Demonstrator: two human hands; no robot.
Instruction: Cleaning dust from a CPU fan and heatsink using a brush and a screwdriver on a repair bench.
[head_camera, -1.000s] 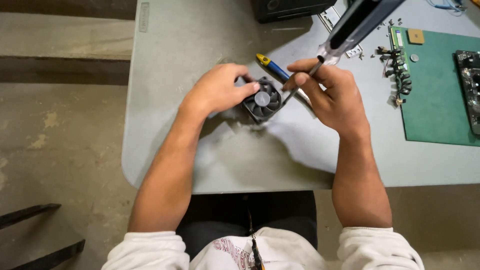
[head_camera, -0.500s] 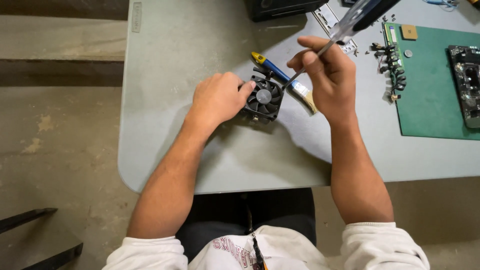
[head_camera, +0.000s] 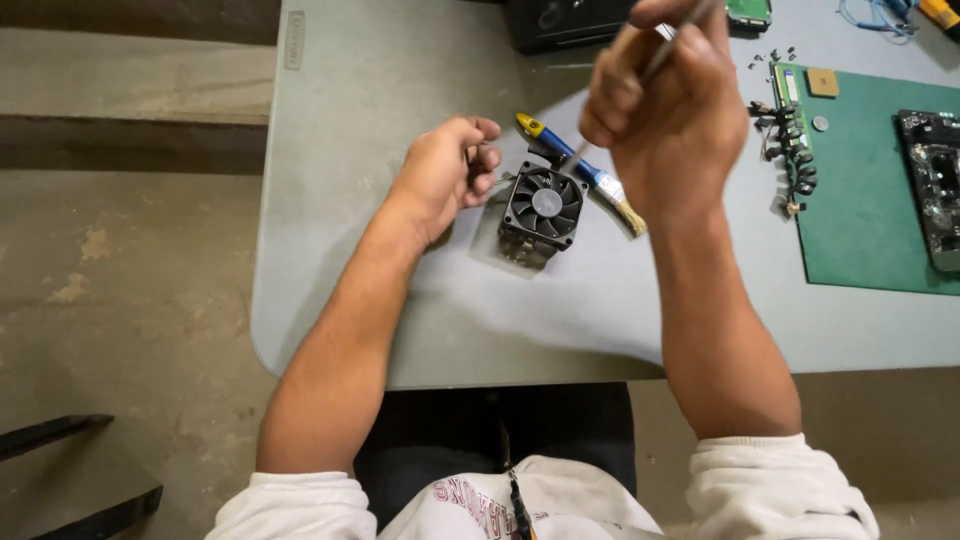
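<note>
At table centre, square black cooling fan (head_camera: 543, 204) standing upright, steadied by loosely curled left hand (head_camera: 443, 170) touching its side. Right hand (head_camera: 668, 105) raised above, fingers clenched around thin tool (head_camera: 668, 48). Descend squarely onto fan.

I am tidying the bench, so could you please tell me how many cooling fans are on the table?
1. The black cooling fan sits on the grey table, just right of the left hand and beside the brush. Others may be hidden behind the raised right hand.
</note>
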